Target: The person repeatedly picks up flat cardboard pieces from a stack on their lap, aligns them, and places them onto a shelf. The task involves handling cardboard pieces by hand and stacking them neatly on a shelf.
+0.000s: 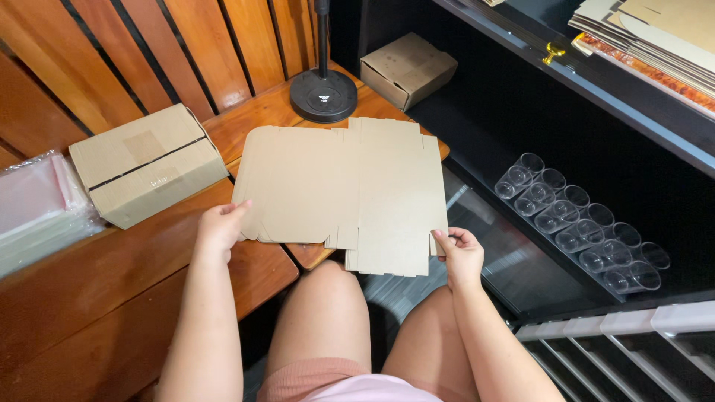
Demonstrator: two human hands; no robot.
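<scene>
Centrally, flat die-cut cardboard blank (342, 190), unfolded, tan, held level over the near edge of a wooden table (97, 298), far part resting above the tabletop, near part overhanging the lap. Left hand (220, 227) at the blank's near-left corner, fingers curled and grasping that edge, thumb on top. Right hand (460, 253) at the near-right edge, fingers pinching the cardboard just beside a slotted flap, thumb uppermost. Both hands closed on the same sheet, well apart from each other, one at each side.

Left of the blank, on the table: closed cardboard box (147, 164), taped along the top seam, set at a slant, near the blank but apart from it. Further left, at the frame edge: stack of clear plastic bags (37, 205), touching or nearly touching the box; cannot tell which. Beyond the blank: round black stand base (323, 95) with an upright pole, just beside the blank's far edge. Right of that base: smaller closed carton (408, 68), at the table's far corner.

At right, lower down, on a dark shelf (521, 246): double row of clear plastic cups (581, 223), lying on their sides, touching one another. Upper right: pile of flat cardboard sheets (655, 37) on a higher ledge.
</scene>
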